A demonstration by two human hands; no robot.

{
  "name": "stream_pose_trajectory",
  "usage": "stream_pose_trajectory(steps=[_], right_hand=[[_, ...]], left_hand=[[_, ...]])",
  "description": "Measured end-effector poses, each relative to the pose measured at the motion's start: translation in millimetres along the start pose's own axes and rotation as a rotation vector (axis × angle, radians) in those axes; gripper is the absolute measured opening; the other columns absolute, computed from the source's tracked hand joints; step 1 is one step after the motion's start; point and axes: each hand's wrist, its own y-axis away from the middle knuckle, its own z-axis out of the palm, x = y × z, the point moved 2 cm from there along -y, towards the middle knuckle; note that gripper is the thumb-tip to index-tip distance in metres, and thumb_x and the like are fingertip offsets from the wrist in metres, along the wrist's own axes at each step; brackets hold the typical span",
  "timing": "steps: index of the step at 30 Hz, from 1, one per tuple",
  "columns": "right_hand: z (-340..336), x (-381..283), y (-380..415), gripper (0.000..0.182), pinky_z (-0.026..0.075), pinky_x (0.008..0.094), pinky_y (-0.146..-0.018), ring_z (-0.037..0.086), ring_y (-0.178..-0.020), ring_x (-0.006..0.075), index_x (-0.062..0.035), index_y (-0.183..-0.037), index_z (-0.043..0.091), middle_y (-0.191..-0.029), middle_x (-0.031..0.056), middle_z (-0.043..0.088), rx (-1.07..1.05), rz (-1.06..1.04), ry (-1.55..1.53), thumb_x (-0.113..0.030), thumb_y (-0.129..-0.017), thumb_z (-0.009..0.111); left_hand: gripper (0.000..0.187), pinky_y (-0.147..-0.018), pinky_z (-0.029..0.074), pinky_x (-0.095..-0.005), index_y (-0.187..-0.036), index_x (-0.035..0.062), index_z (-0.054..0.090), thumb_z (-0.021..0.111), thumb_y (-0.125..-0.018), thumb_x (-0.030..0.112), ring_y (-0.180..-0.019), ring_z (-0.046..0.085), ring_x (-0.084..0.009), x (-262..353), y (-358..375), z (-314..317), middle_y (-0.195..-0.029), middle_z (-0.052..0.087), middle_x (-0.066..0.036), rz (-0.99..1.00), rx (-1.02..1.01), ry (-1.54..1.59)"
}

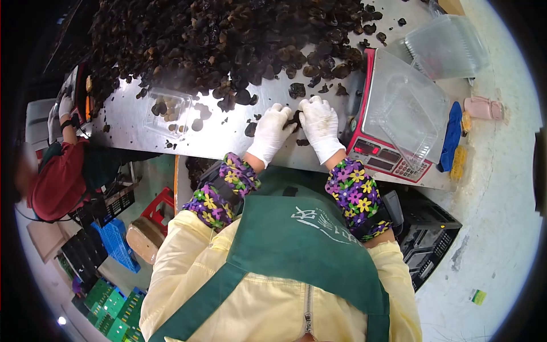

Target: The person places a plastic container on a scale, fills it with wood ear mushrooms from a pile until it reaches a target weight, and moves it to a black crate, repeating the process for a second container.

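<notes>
My left hand (273, 132) and my right hand (318, 126), both in white gloves, are close together over the near part of the metal table (213, 134). Their curled fingers pinch a small dark mushroom-like piece (295, 119) between them. Small dark pieces lie around the hands. Beyond them spreads a large heap of dark brown, mushroom-like pieces (228, 45). To the left sits a clear plastic tray (150, 117) with a few pieces in or under it. A red-framed scale (364, 128) stands to the right, with a clear tray (407, 114) on its plate.
Stacked clear trays (447, 45) stand at the back right. Near the right edge lie a blue cloth (451, 134), a yellow sponge (458, 162) and a pink item (483, 108). A black crate (430, 245) is below right. Another person in red sleeves (60, 182) is at the left.
</notes>
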Motion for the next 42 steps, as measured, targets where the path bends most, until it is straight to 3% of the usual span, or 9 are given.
stream_pose_trajectory(steps=[5,8,11,16,19,22,24,35,42], right_hand=[[-13,11,17,0.015,0.054,0.0397,-0.075,0.064,-0.084,0.0282,-0.0134,-0.097,0.063,-0.091,0.0093,0.061,0.137,0.063,-0.241,-0.016,-0.084,0.069],[-83,2,26,0.016,0.053,0.0394,-0.074,0.064,-0.085,0.0281,-0.0136,-0.101,0.066,-0.092,0.0089,0.061,0.257,0.088,-0.379,-0.012,-0.085,0.069],[-144,18,35,0.015,0.051,0.0364,-0.073,0.064,-0.085,0.0272,-0.0119,-0.097,0.068,-0.092,0.0076,0.063,0.390,0.061,-0.339,-0.009,-0.083,0.072],[-182,80,54,0.019,0.051,0.0358,-0.074,0.063,-0.086,0.0258,-0.0072,-0.101,0.068,-0.092,0.0087,0.064,0.479,0.204,-0.200,-0.003,-0.083,0.072],[-183,87,61,0.026,0.052,0.0363,-0.078,0.064,-0.092,0.0273,-0.0072,-0.110,0.068,-0.099,0.0099,0.065,0.468,0.274,-0.175,-0.003,-0.084,0.071],[-181,64,66,0.032,0.053,0.0365,-0.082,0.065,-0.095,0.0279,-0.0098,-0.115,0.067,-0.104,0.0103,0.066,0.554,0.306,-0.129,-0.003,-0.085,0.070],[-172,46,68,0.035,0.053,0.0377,-0.085,0.065,-0.098,0.0292,-0.0112,-0.119,0.066,-0.107,0.0099,0.066,0.496,0.163,-0.267,-0.003,-0.085,0.069],[-157,53,59,0.025,0.052,0.0375,-0.084,0.066,-0.093,0.0273,-0.0104,-0.111,0.069,-0.102,0.0082,0.069,0.464,0.113,-0.164,-0.006,-0.087,0.066],[-75,-16,41,0.019,0.052,0.0301,-0.074,0.062,-0.077,0.0135,-0.0016,-0.107,0.066,-0.087,0.0076,0.067,-0.229,0.430,-1.212,-0.011,-0.092,0.066]], left_hand=[[0.015,-0.072,0.051,-0.0386,-0.101,0.0057,0.059,0.065,-0.087,0.007,-0.085,0.065,-0.0267,-16,-2,-19,-0.090,0.063,-0.012,-0.451,0.112,0.729],[0.016,-0.075,0.051,-0.0396,-0.102,0.0074,0.063,0.068,-0.088,0.013,-0.088,0.064,-0.0286,-22,-30,-25,-0.091,0.063,-0.011,0.023,0.309,0.440],[0.016,-0.077,0.050,-0.0376,-0.102,0.0070,0.066,0.068,-0.090,0.017,-0.089,0.064,-0.0288,-8,-55,-33,-0.092,0.064,-0.010,-0.175,0.111,0.141],[0.024,-0.077,0.051,-0.0441,-0.100,0.0074,0.067,0.072,-0.085,0.025,-0.092,0.064,-0.0351,-20,-79,-1,-0.099,0.062,-0.017,-0.065,-0.016,-0.119],[0.019,-0.078,0.051,-0.0461,-0.093,0.0074,0.067,0.073,-0.083,0.022,-0.092,0.064,-0.0377,-23,-68,4,-0.095,0.063,-0.018,-0.063,-0.029,0.037],[0.018,-0.067,0.051,-0.0358,-0.096,0.0037,0.067,0.070,-0.088,0.020,-0.074,0.064,-0.0226,-28,-50,1,-0.085,0.066,-0.011,-0.208,-0.075,0.365],[0.017,-0.058,0.047,-0.0246,-0.097,0.0026,0.068,0.069,-0.092,0.019,-0.065,0.054,-0.0062,-22,-38,-8,-0.077,0.065,-0.001,-0.439,-0.131,0.754],[0.009,-0.050,0.039,-0.0204,-0.092,0.0062,0.069,0.067,-0.094,0.015,-0.062,0.051,-0.0023,-27,6,-56,-0.073,0.061,0.006,-0.513,0.022,0.700],[0.017,-0.053,0.042,-0.0186,-0.108,0.0037,0.068,0.067,-0.096,0.015,-0.064,0.057,-0.0042,22,23,-55,-0.085,0.068,-0.001,-0.500,-0.216,0.989]])
